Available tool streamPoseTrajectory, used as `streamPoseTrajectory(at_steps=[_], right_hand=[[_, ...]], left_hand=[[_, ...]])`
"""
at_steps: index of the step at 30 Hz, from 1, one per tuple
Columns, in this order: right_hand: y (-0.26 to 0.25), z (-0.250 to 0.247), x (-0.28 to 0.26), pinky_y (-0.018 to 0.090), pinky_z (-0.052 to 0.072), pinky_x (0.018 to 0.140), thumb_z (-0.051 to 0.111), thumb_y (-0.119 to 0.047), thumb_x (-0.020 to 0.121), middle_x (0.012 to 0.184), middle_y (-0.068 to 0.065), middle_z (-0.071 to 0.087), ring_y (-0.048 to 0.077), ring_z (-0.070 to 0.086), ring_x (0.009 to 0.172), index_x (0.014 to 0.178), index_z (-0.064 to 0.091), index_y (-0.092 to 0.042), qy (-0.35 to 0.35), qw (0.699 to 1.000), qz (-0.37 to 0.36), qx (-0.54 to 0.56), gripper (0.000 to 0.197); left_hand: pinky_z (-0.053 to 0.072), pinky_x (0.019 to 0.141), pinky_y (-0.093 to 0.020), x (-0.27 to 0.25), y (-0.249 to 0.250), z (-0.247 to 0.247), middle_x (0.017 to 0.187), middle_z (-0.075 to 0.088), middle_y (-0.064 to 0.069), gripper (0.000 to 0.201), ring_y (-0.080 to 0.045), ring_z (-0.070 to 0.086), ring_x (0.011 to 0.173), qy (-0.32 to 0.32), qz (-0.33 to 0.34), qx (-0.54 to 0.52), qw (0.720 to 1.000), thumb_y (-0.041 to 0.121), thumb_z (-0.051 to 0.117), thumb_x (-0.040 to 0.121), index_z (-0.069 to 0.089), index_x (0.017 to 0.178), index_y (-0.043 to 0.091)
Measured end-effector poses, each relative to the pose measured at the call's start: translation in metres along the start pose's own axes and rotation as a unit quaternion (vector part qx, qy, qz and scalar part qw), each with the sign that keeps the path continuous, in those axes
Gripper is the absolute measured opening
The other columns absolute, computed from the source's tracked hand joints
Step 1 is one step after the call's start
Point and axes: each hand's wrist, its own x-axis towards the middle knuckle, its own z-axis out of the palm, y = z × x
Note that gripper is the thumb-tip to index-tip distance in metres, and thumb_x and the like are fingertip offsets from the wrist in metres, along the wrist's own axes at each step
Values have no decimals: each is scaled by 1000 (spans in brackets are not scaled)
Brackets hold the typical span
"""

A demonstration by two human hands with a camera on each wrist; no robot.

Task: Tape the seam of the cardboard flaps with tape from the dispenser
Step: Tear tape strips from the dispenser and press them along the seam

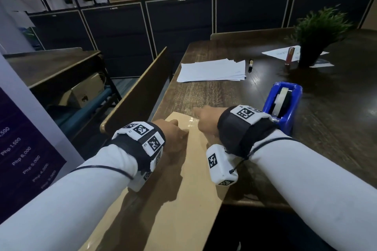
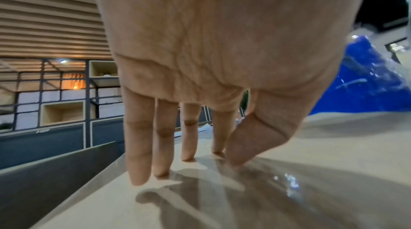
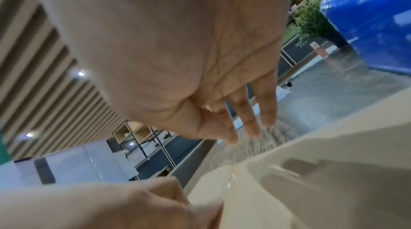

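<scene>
A flat tan cardboard piece (image 1: pixel 183 189) lies along the table's left edge, with a glossy clear tape strip (image 1: pixel 190 123) running down its middle. My left hand (image 1: pixel 173 134) rests on its far part. In the left wrist view the straight fingers (image 2: pixel 142 171) touch the cardboard (image 2: pixel 311 145) and the thumb tip sits at the tape strip (image 2: pixel 278 185). My right hand (image 1: pixel 204 120) lies beside it with fingers (image 3: pixel 251 127) straight, reaching past the cardboard's (image 3: pixel 333 180) far end; it holds nothing. The blue tape dispenser (image 1: pixel 283 104) stands on the table just right of my right wrist.
A stack of white paper (image 1: pixel 212 70) and a marker (image 1: pixel 250 65) lie farther back on the dark wooden table (image 1: pixel 326 128). A potted plant (image 1: pixel 318 34) and a red tube (image 1: pixel 289 55) stand at the back right. A wooden bench back (image 1: pixel 138 91) runs along the table's left side.
</scene>
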Motion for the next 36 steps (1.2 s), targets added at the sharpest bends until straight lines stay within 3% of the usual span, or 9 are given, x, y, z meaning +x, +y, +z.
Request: streamPoseTrajectory(at_steps=[6, 11, 15, 18, 21, 25, 30, 34, 36], right_hand=[[40, -22, -26, 45, 38, 103, 34, -15, 95, 135, 13, 38, 33, 39, 126, 129, 45, -4, 164, 985, 22, 50, 38], [88, -42, -44, 40, 41, 98, 29, -20, 100, 123, 19, 52, 33, 47, 116, 119, 55, 0, 291, 955, 32, 49, 37], [132, -52, -51, 41, 40, 95, 24, -36, 103, 119, 25, 55, 37, 51, 112, 111, 58, 2, 271, 954, 109, 66, 52], [154, -48, -52, 35, 38, 84, 22, -53, 100, 115, 22, 59, 35, 53, 111, 105, 59, -2, 226, 961, 142, 66, 63], [169, -40, -51, 34, 39, 76, 17, -69, 91, 91, 14, 62, 32, 59, 95, 86, 57, -7, 198, 967, 139, 74, 74], [170, -38, -53, 33, 39, 71, 15, -73, 88, 74, 10, 58, 27, 56, 78, 66, 52, -11, 198, 968, 130, 77, 76], [167, -39, -53, 32, 39, 72, 14, -76, 86, 75, 10, 58, 25, 56, 77, 69, 56, -10, 191, 971, 139, 45, 80], [168, -40, -52, 32, 39, 72, 13, -77, 85, 69, 7, 54, 24, 55, 75, 64, 51, -12, 188, 972, 139, 40, 78], [168, -42, -53, 32, 39, 72, 14, -77, 85, 69, 7, 52, 25, 55, 76, 65, 51, -12, 186, 971, 142, 41, 78]], left_hand=[[42, 94, -31, 4, 5, -19, 137, 46, -3, 46, -23, 49, 123, -17, -2, -8, 1000, 27, 42, 97, 42, 142, 31], [45, 97, -37, 11, 6, -28, 139, 49, 0, 41, -23, 52, 120, 116, -7, -107, 987, 27, 44, 96, 48, 136, 28], [44, 88, -28, 6, 46, -58, 126, 60, 1, 32, -14, 57, 104, 223, 88, -304, 922, 25, 43, 99, 63, 123, 22], [42, 90, -26, 6, 79, -71, 121, 64, 0, 34, -12, 57, 103, 167, 137, -404, 889, 36, 44, 99, 68, 116, 20], [47, 97, -37, 11, 99, -73, 113, 67, 1, 41, -18, 61, 104, 103, 130, -491, 855, 48, 43, 97, 71, 105, 20], [48, 91, -33, 14, 110, -73, 98, 65, 7, 46, -12, 59, 93, 75, 118, -551, 823, 51, 44, 95, 71, 110, 17], [48, 89, -31, 12, 120, -77, 113, 67, 1, 37, -13, 58, 96, 60, 118, -557, 820, 51, 50, 92, 74, 101, 24], [49, 94, -35, 13, 126, -80, 110, 72, -3, 21, -13, 59, 88, 43, 109, -607, 786, 40, 64, 86, 76, 84, 23], [50, 86, -31, 15, 129, -80, 103, 72, -5, 18, -13, 58, 82, 30, 101, -632, 768, 34, 68, 84, 76, 87, 17]])
